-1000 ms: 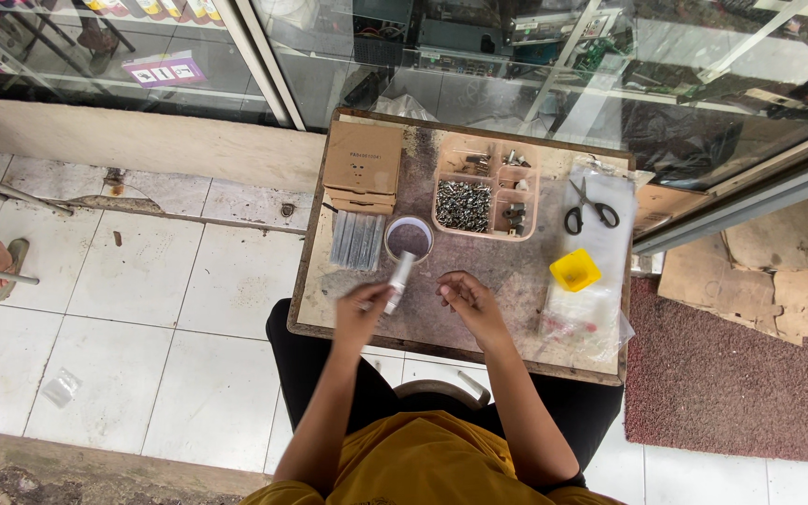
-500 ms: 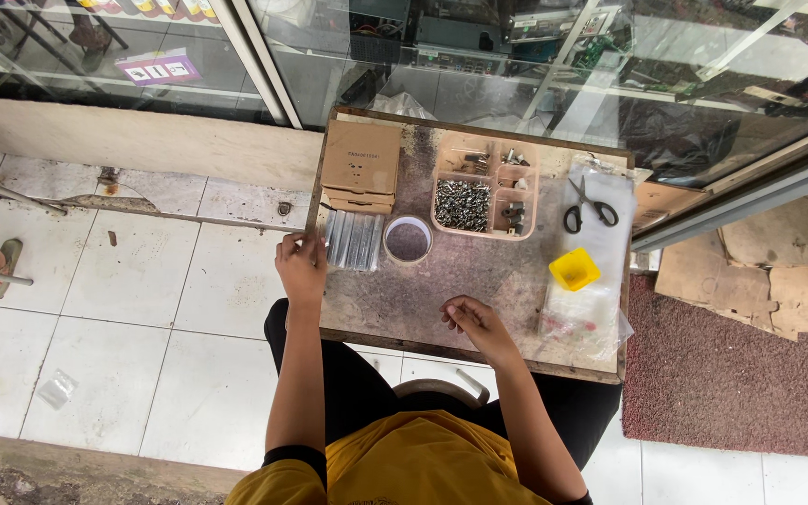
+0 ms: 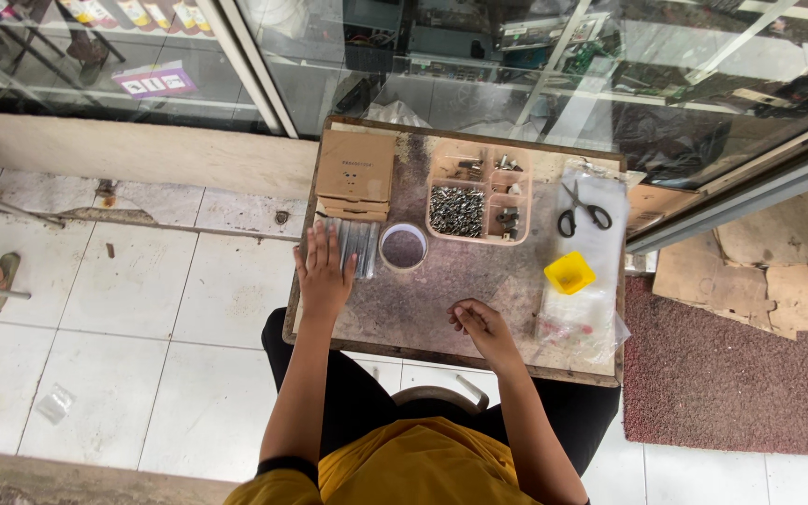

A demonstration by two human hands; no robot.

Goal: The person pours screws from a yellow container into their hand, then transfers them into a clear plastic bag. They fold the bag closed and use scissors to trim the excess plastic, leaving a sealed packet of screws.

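Observation:
My left hand lies flat near the left edge of a worn small table. Its fingers are stretched out over a bundle of grey metal rods. Just right of the rods stands a white round cup. My right hand rests near the table's front edge with its fingers curled in. Whether anything small sits inside them is hidden. Behind the cup is a tan compartment tray holding several screws and small metal parts.
Stacked cardboard boxes sit at the table's back left. Black-handled scissors, a small yellow container and clear plastic bags lie on the right side. Glass shop doors stand behind the table, with white floor tiles left and a dark red mat right.
My left hand held a pale rod beside the cup, then swung left to the table's edge, and now lies on the rod bundle without it. My right hand stayed near the front edge.

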